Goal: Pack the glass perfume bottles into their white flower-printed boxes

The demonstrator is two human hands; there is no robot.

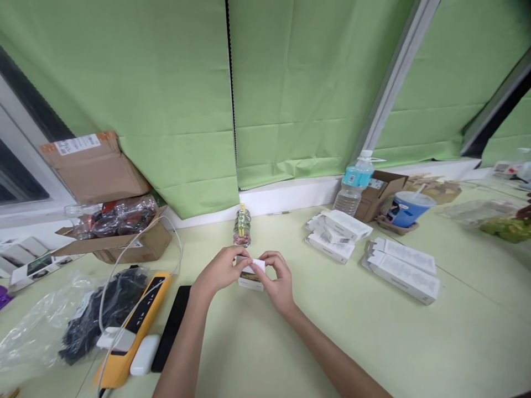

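Both of my hands meet over a small white carton (250, 279) that rests on the pale green table (340, 331). My left hand (222, 270) pinches the carton's top flap from the left. My right hand (277, 279) grips the same flap and the carton's right side. Just behind the carton stands a small clear bottle (242, 226) with coloured contents.
Flat white boxes lie in a stack (335, 235) and a second stack (404, 268) to the right. A water bottle (354, 185) and a blue cup (406, 209) stand behind them. A yellow power strip (139, 320), a black phone (172, 326), a bag of black items (103, 315) and cardboard boxes (124, 243) occupy the left.
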